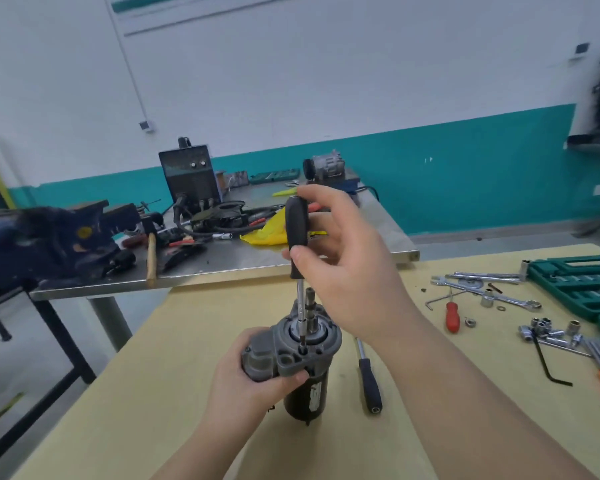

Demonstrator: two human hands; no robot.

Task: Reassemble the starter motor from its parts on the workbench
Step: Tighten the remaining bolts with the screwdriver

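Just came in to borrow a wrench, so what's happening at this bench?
A person is putting a grey and black starter motor back together on the tan wooden workbench. The left hand grips the motor, standing upright. The right hand holds a black-handled screwdriver vertically, tip down in a screw hole on the grey end housing. Loose silver wrenches and sockets lie to the right.

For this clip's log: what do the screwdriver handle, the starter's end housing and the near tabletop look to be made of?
Screwdriver handle: matte black, dull without glare, probably rubber or soft plastic. End housing: grey, grainy surface with rounded edges, likely cast aluminium, unpainted. Near tabletop: flat pale yellow-tan, no grain visible, perhaps painted board or laminate.
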